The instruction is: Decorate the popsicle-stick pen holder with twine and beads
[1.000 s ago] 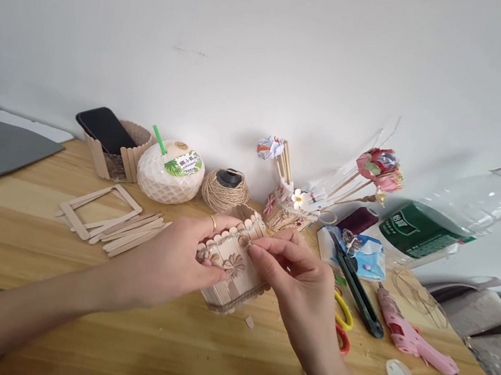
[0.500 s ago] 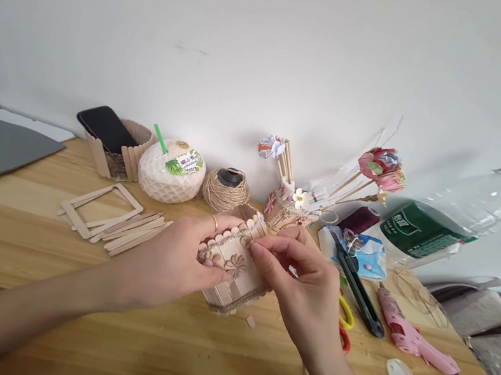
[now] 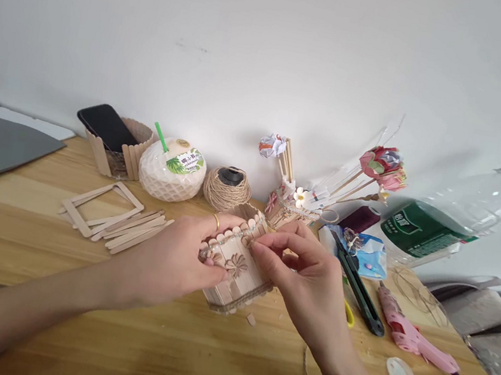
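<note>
A small holder made of popsicle sticks (image 3: 235,272) stands on the wooden table (image 3: 182,356), tilted toward me, with a flower shape on its front and twine around its base. My left hand (image 3: 174,258) grips its left side; a gold ring sits on one finger. A thin string of beads (image 3: 229,239) runs across the holder's upper part. My right hand (image 3: 306,281) pinches the right end of that bead string against the holder's top edge.
Loose popsicle sticks and a stick frame (image 3: 109,217) lie at left. Behind stand a phone in a stick holder (image 3: 111,140), a coconut drink (image 3: 172,168), a twine ball (image 3: 227,188) and paper flowers (image 3: 380,165). A utility knife (image 3: 359,287), pink glue gun (image 3: 413,336) and plastic bottle (image 3: 442,224) are at right.
My right hand has shifted slightly up and left at the holder's top edge, now covering more of the scissors behind it. My left hand holds still.
</note>
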A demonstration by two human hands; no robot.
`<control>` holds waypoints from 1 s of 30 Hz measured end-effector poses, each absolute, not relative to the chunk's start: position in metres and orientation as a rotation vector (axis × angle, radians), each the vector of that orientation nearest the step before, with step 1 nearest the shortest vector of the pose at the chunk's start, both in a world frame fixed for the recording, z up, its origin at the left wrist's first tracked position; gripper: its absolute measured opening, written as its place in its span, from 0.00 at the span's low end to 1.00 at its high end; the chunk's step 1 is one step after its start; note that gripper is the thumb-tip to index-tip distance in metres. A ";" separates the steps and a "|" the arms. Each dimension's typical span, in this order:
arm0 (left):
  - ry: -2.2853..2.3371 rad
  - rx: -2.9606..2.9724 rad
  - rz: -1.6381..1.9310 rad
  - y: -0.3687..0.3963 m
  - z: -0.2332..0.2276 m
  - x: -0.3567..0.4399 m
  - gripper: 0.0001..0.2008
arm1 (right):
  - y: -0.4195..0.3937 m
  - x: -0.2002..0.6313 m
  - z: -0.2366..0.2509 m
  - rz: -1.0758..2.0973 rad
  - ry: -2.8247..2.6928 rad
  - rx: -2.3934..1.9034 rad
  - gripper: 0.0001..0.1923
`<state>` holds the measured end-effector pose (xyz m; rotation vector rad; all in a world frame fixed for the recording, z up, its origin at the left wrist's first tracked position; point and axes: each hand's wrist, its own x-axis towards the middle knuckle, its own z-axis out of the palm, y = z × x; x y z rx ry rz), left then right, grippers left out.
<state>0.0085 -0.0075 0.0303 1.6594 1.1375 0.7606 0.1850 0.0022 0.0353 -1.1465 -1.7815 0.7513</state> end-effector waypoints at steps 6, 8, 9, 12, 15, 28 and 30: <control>1.126 1.633 0.767 -0.008 0.031 0.008 0.26 | 0.000 0.184 0.035 0.651 -1.824 -1.120 0.05; 1.124 1.619 0.772 -0.008 0.032 0.008 0.26 | 0.000 0.184 0.034 0.606 -1.828 -1.109 0.05; 1.121 1.612 0.772 -0.008 0.032 0.008 0.25 | -0.001 0.183 0.034 0.585 -1.829 -1.103 0.05; 1.110 1.601 0.774 -0.008 0.032 0.008 0.25 | -0.001 0.183 0.033 0.527 -1.830 -1.080 0.04; 1.109 1.588 0.775 -0.009 0.031 0.008 0.26 | -0.002 0.182 0.031 0.488 -1.829 -1.057 0.04; 1.080 1.593 0.805 -0.010 0.034 0.007 0.26 | -0.003 0.184 0.027 0.429 -1.818 -0.978 0.04; 1.078 1.577 0.805 -0.011 0.035 0.007 0.26 | -0.004 0.186 0.026 0.362 -1.832 -0.923 0.05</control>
